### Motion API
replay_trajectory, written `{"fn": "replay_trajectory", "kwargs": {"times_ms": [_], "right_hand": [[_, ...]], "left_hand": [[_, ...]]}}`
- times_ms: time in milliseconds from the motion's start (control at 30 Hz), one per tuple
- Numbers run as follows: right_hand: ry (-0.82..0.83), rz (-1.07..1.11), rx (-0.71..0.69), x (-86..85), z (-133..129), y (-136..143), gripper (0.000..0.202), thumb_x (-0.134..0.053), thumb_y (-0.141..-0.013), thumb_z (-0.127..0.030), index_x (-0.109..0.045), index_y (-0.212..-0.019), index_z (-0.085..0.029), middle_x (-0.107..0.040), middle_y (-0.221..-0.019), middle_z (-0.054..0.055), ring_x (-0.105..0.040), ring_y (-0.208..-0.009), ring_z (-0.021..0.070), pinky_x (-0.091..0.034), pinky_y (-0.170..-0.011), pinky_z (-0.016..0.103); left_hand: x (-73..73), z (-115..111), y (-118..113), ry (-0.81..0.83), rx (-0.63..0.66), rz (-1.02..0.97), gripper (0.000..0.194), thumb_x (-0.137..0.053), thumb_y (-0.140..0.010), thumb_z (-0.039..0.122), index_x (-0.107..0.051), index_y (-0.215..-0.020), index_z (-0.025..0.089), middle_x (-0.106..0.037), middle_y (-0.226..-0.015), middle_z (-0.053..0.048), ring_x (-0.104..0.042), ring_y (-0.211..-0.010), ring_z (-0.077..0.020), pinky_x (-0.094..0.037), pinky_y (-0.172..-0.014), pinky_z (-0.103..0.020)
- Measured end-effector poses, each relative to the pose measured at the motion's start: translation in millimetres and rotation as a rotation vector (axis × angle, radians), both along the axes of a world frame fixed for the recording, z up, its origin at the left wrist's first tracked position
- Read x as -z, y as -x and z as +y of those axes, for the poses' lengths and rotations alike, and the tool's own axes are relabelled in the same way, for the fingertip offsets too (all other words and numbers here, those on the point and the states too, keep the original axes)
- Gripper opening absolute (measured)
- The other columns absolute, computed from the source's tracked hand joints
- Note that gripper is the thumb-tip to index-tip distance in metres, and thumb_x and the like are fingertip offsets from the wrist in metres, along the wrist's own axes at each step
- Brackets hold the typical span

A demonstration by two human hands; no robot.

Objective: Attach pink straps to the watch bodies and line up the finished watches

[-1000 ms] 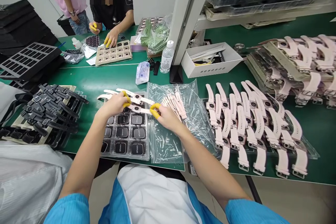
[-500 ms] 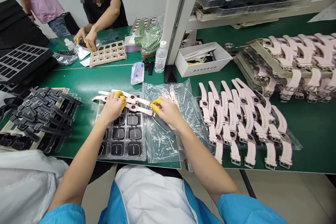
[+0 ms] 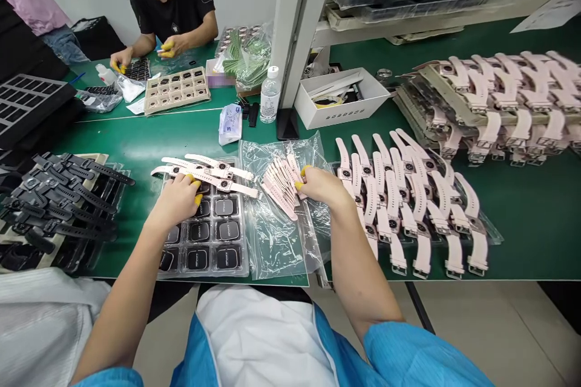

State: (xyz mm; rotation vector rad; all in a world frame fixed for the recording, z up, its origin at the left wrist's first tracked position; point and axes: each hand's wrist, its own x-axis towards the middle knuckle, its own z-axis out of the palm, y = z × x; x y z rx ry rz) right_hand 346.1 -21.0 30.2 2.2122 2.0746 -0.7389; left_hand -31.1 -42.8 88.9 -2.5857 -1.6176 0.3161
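My left hand (image 3: 178, 198), with yellow finger cots, is curled over the upper left of a clear plastic tray (image 3: 246, 236) of square black watch heads (image 3: 226, 230). Its thumb and fingertips close near a dark piece I cannot make out. Watches with pale pink straps (image 3: 223, 184) lie across the tray's far end, just beyond those fingers. My right hand (image 3: 321, 187), also with yellow finger cots, pinches at the right edge of a fanned pile of pink watch straps (image 3: 279, 186). That pile rests on a clear plastic bag (image 3: 272, 254).
Rows of pink-strapped watches (image 3: 393, 199) lie to the right, with stacked trays of them (image 3: 499, 97) behind. Dark-strapped watches (image 3: 63, 193) cover trays at left. A white box (image 3: 342, 103), bottle (image 3: 270, 97) and post (image 3: 295, 30) stand ahead. A co-worker (image 3: 175, 18) sits opposite.
My right hand has left the strap ends of the watch and moved right to the strap pile. My left hand has lowered off the watches toward the tray. The co-worker's hands have moved apart.
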Motion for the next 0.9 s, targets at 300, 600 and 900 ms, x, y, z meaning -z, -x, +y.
{"fn": "replay_trajectory", "kwargs": {"times_ms": [300, 600, 900], "right_hand": [[0.069, 0.131, 0.087, -1.4, 10.2, 4.1, 0.011, -0.069, -0.079, -0.018, -0.063, -0.088, -0.019, -0.067, -0.074, 0.007, -0.061, -0.067, 0.021, -0.034, -0.058, 0.031], [-0.007, 0.557, 0.121, 0.6, 6.4, 8.5, 0.02, -0.07, -0.089, -0.028, -0.05, -0.091, -0.023, -0.064, -0.076, 0.001, -0.056, -0.066, 0.0171, -0.037, -0.059, 0.03], [-0.167, 1.087, 0.148, 8.3, 6.0, 33.5, 0.022, -0.071, -0.093, -0.041, -0.058, -0.097, -0.023, -0.061, -0.079, -0.001, -0.055, -0.063, 0.0148, -0.041, -0.055, 0.027]], "left_hand": [[8.9, 7.2, 4.5, -0.042, -0.022, -0.006, 0.027, -0.049, -0.099, 0.028, -0.072, -0.107, 0.016, -0.072, -0.11, -0.019, -0.062, -0.113, -0.038, -0.056, -0.091, -0.05], [-31.6, -0.6, 12.5, 0.109, -0.103, -0.28, 0.033, -0.043, -0.102, 0.042, -0.065, -0.091, 0.019, -0.071, -0.092, -0.012, -0.065, -0.08, -0.0275, -0.05, -0.069, -0.038], [-50.4, 11.2, -41.8, 0.081, -0.108, -0.901, 0.021, -0.058, -0.097, 0.036, -0.06, -0.111, 0.02, -0.075, -0.103, -0.009, -0.07, -0.087, -0.0209, -0.051, -0.069, -0.031]]}}
